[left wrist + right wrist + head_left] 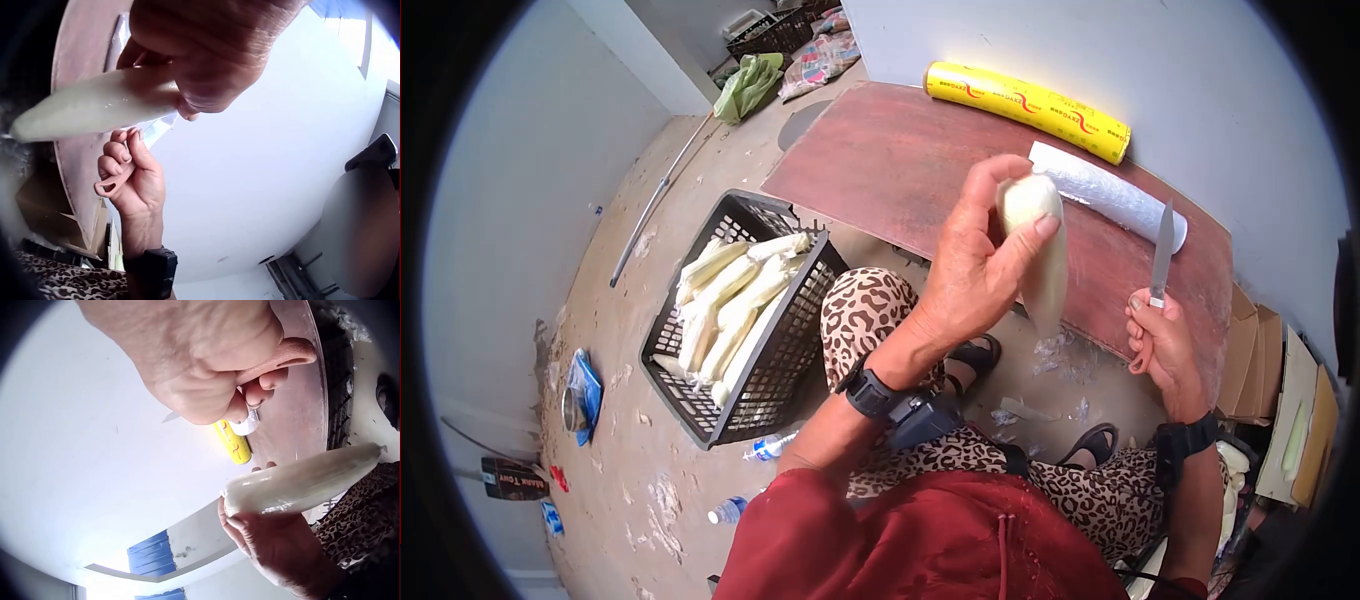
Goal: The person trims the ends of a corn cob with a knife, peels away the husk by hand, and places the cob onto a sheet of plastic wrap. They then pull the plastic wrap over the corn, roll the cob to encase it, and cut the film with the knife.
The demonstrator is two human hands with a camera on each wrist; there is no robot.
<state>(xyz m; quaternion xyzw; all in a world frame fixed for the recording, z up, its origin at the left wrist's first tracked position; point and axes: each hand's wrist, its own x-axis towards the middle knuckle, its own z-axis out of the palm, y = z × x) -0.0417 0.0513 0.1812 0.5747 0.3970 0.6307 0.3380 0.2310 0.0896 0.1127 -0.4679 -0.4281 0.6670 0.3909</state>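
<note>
My left hand grips a long, pale vegetable near its thick end, thumb on one side and fingers round the other. In the right wrist view the vegetable looks glossy, as if wrapped in clear film, and tapers to a narrow tip. My right hand holds a knife by its pinkish handle, blade pointing up and apart from the vegetable. In the left wrist view a slot shows in the handle end. A white roll of film lies on the reddish table beyond my hands.
A yellow printed tube lies along the table's back edge by the wall. On the floor at left, a black plastic crate holds several similar pale vegetables. Cardboard stands at right. Plastic scraps litter the floor beneath the table.
</note>
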